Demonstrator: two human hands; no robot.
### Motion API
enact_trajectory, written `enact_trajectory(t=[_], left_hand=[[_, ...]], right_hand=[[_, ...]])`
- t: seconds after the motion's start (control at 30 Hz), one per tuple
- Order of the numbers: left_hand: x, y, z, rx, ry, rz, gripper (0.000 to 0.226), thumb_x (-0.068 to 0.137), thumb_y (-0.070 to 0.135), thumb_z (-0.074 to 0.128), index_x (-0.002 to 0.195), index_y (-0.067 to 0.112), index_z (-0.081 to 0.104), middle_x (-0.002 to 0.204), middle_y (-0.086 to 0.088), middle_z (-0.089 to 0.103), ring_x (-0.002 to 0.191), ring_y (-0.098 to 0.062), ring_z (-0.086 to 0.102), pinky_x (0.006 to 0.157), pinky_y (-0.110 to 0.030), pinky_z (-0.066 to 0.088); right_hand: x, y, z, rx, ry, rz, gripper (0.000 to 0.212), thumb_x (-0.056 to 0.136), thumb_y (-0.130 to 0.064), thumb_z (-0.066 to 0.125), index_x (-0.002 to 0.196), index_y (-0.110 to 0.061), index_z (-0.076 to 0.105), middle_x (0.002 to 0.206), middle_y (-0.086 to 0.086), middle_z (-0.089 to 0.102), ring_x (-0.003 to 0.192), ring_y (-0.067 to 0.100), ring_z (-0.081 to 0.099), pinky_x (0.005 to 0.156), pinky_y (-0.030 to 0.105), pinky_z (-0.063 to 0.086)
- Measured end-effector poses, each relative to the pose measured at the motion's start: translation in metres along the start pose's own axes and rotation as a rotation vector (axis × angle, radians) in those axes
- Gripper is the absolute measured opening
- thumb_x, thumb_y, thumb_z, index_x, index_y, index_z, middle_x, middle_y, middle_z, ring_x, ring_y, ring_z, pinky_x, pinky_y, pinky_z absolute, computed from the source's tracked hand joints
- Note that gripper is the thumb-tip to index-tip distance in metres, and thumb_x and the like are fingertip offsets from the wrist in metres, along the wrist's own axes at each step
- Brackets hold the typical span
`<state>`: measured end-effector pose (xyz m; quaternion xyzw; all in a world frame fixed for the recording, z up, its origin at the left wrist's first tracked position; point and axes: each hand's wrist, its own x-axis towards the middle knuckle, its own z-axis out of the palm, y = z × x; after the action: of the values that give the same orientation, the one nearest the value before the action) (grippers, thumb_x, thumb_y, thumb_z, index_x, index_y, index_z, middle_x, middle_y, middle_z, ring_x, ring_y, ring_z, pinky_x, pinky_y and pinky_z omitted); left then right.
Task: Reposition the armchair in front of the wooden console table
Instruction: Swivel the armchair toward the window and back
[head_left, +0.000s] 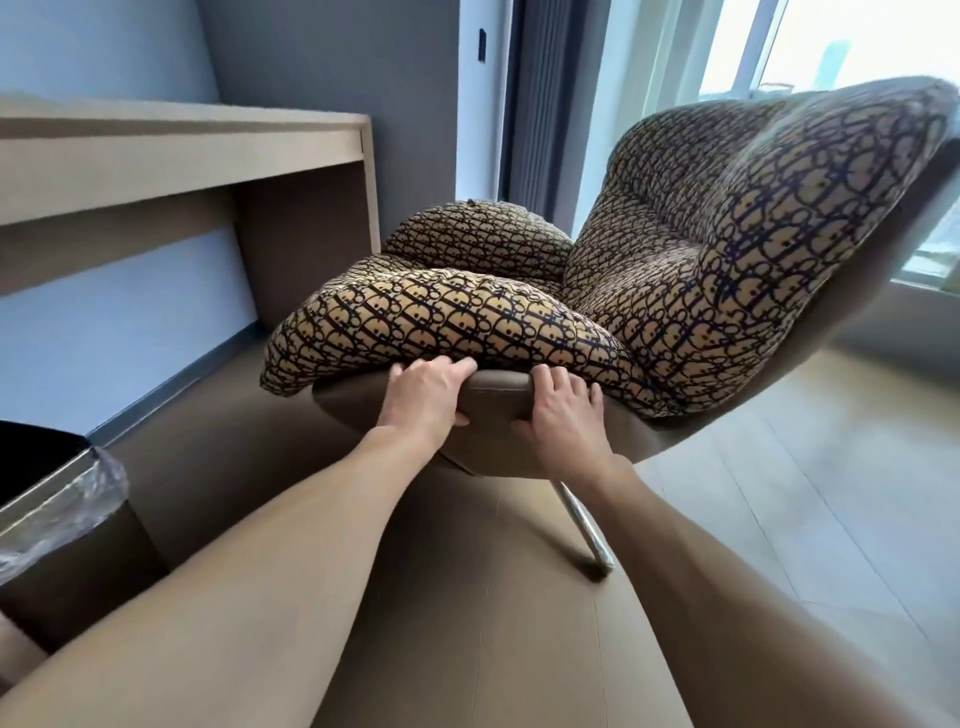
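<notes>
1. Both hands, the left hand (426, 395) and the right hand (563, 410), grip the armchair (675, 249) edge with curled fingers
2. The armchair sits tilted, near the table (182, 150)
3. Next, I think: turn it to face the table

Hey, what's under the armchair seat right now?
Under the armchair, one shiny metal leg slants down to the floor. The rest of the base is hidden by the seat shell and both hands.

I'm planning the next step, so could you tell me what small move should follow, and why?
Probably swing the armchair left toward the console table: the left hand and right hand already grip its near shell edge, and it sits angled by the window.
</notes>
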<state>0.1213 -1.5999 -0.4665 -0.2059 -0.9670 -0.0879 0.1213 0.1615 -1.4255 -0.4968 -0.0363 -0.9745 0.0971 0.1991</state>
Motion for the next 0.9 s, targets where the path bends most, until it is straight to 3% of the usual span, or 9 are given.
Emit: enact_trajectory(t=[0.67,0.9], left_hand=[[-0.026,-0.028,-0.007,-0.042,0.027,0.009,0.048,0.088,0.021,0.076,0.129,0.026,0.051,0.116,-0.001,0.064,0.116,-0.029,0.058,0.115,-0.057,0.034],[-0.026,-0.031,-0.001,-0.053,0.074,0.011,0.049,0.087,0.022,0.077,0.128,0.029,0.05,0.118,0.003,0.062,0.12,-0.027,0.055,0.117,-0.052,0.032]], right_hand=[[-0.02,-0.033,0.002,-0.035,0.042,0.005,0.055,0.089,-0.047,0.066,0.129,-0.021,0.04,0.129,-0.001,0.048,0.127,0.025,0.041,0.116,0.049,0.024],[-0.02,-0.034,0.001,-0.034,0.027,0.003,0.055,0.089,-0.047,0.065,0.13,-0.022,0.039,0.131,-0.002,0.047,0.129,0.024,0.04,0.117,0.048,0.023]])
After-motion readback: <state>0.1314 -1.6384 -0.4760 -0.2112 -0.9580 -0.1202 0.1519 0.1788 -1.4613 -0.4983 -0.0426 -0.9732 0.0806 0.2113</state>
